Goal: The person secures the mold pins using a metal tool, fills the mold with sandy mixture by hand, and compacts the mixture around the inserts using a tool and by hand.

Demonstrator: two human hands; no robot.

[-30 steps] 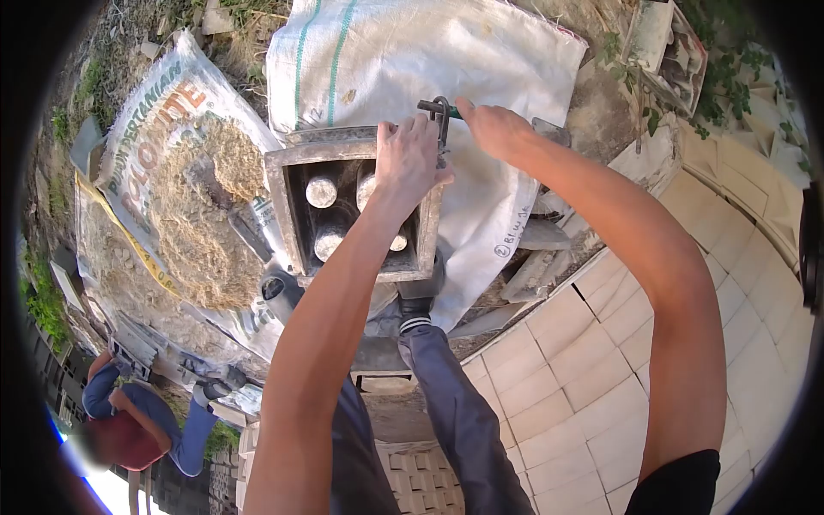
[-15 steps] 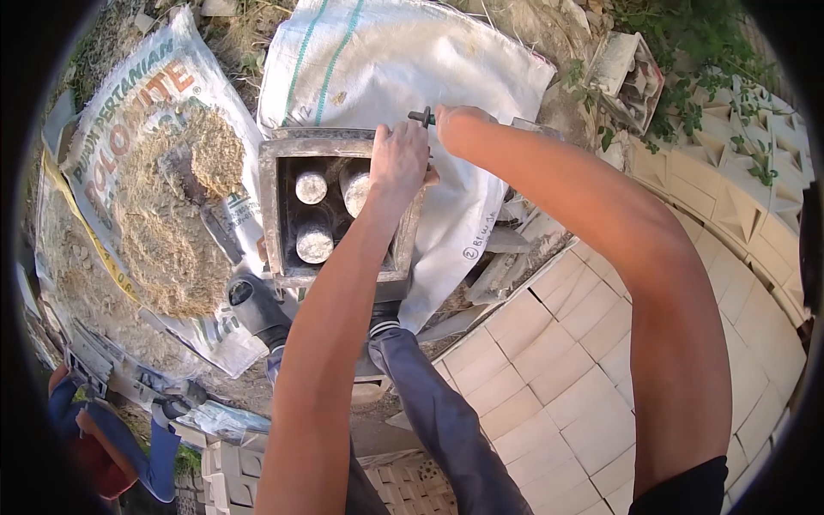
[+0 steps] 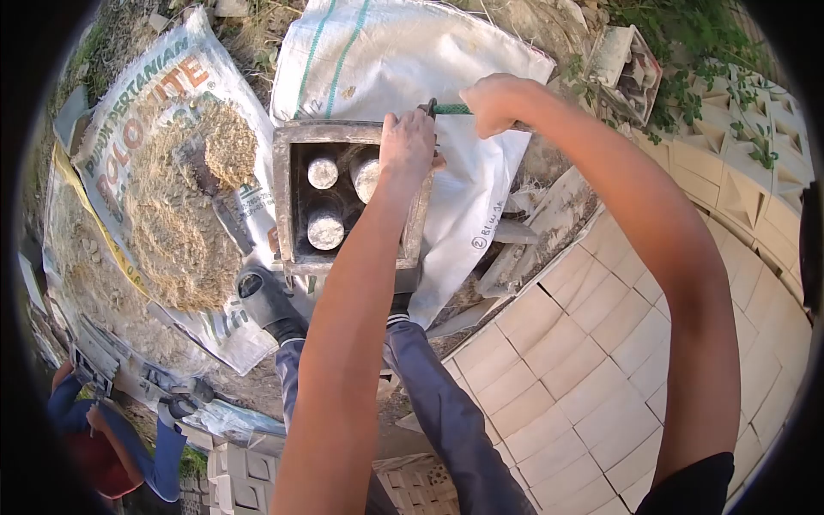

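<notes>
A squarish, cement-crusted mould box stands near my boots with several round, pale cylinders inside, such as the upper-left cylinder. My left hand is closed over the box's upper right corner and hides part of that rim. My right hand is closed round a green, ridged rod just beyond the corner. The rod's dark end piece lies beside my left fingertips. Whether the rod is joined to the box I cannot tell.
Sandy mix is heaped on a printed sack at left, with a trowel in it. A white sack lies behind the box. Stacked pale blocks fill the right. Another person works at lower left.
My right hand has moved right, away from the box corner, and more of the green rod shows. My left hand stays on the box. The view has shifted slightly.
</notes>
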